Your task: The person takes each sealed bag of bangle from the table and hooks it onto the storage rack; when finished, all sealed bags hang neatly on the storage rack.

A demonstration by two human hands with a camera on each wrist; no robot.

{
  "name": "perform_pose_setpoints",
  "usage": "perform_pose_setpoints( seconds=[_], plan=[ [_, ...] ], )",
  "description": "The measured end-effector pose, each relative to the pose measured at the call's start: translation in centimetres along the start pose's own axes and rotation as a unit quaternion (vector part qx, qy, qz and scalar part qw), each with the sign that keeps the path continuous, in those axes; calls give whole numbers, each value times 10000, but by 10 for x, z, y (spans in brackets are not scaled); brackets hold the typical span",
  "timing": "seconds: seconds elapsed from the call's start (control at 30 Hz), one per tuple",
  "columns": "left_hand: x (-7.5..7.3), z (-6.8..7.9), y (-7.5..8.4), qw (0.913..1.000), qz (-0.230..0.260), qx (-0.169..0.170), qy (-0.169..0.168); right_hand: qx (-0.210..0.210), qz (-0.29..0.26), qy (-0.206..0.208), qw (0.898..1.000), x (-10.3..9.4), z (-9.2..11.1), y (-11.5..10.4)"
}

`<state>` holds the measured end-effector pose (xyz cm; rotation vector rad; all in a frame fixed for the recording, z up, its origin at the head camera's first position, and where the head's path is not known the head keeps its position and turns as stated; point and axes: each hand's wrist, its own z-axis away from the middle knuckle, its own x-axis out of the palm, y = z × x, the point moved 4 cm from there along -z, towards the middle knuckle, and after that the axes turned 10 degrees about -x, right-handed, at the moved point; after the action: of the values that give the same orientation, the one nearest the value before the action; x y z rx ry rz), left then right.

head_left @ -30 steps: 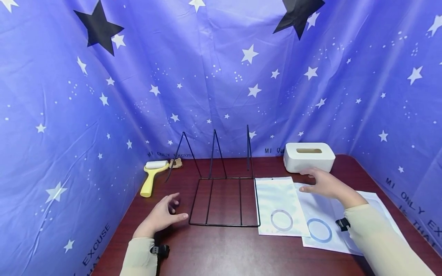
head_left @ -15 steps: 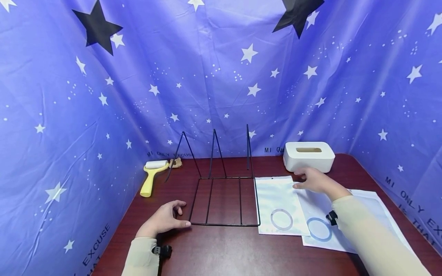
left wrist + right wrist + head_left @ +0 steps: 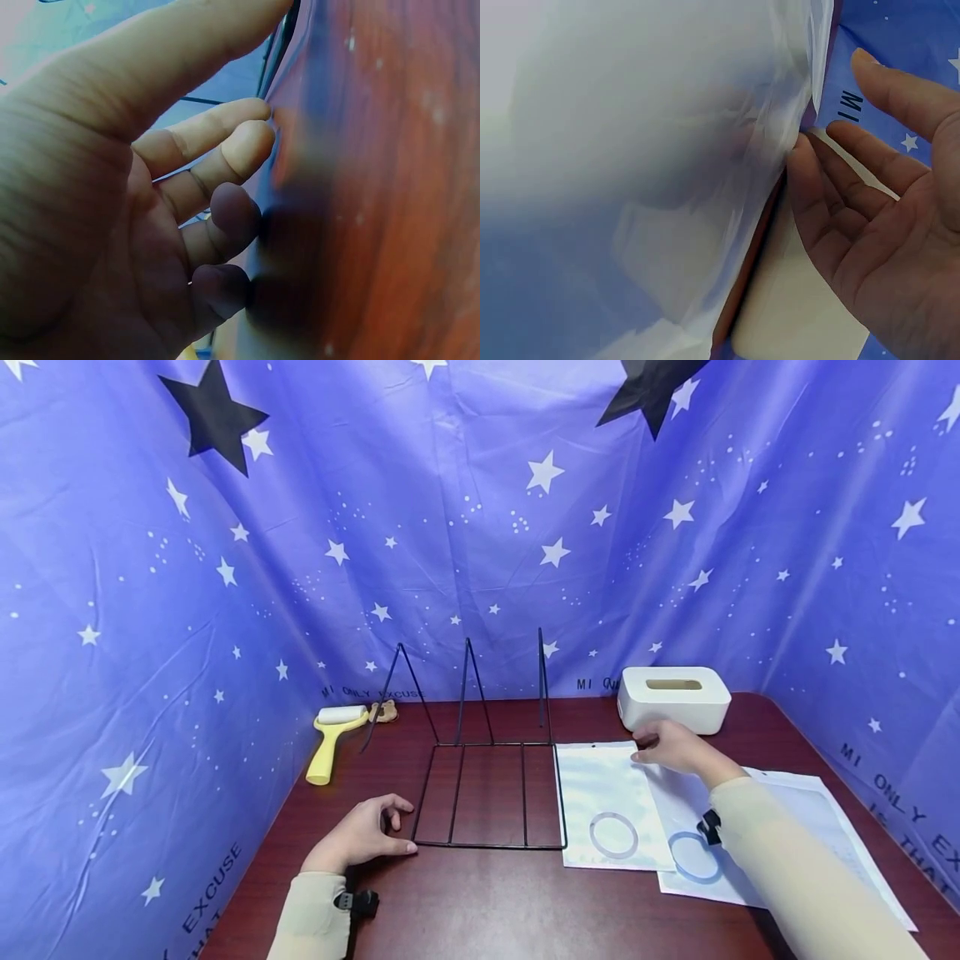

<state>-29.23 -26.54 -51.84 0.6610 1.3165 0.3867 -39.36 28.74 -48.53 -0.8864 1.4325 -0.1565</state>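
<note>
My left hand [image 3: 362,837] rests on the table by the front left corner of a black wire rack [image 3: 489,846]. Its thumb tip meets that corner, and the loosely bent fingers touch the tabletop in the left wrist view. At the top right corner of a white zip pouch [image 3: 600,793] is my right hand [image 3: 678,748]. In the right wrist view its thumb stands apart from the fingers, and a fingertip [image 3: 802,150] lies right at the edge of the clear plastic. A second, larger pouch [image 3: 795,810] lies partly under the first one and my right forearm. Each pouch shows a pale blue ring.
A white tissue box [image 3: 672,710] stands just behind my right hand. On the far left lie a yellow-handled roller [image 3: 324,758] and a small tan bear-shaped piece [image 3: 385,712]. Upright wire dividers [image 3: 467,685] rise at the rack's back. Starry blue cloth [image 3: 450,527] surrounds the table.
My right hand has moved left and down to the smaller pouch's upper corner. My left hand has shifted slightly right and down to the rack's corner. Rack and pouches stay put.
</note>
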Motion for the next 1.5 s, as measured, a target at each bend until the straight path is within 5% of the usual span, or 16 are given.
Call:
perform_pose_setpoints(
  seconds=[0.7,1.23,1.5],
  plan=[
    [3,0,2,9999,-32,72,-120,449,-719,739,9937,2,-5,3],
    [6,-2,3,9999,85,50,-97,661,-1288,173,9893,-11,13,4],
    [5,-2,2,9998,131,41,-111,786,-1437,398,9857,-31,31,-3]
  ],
)
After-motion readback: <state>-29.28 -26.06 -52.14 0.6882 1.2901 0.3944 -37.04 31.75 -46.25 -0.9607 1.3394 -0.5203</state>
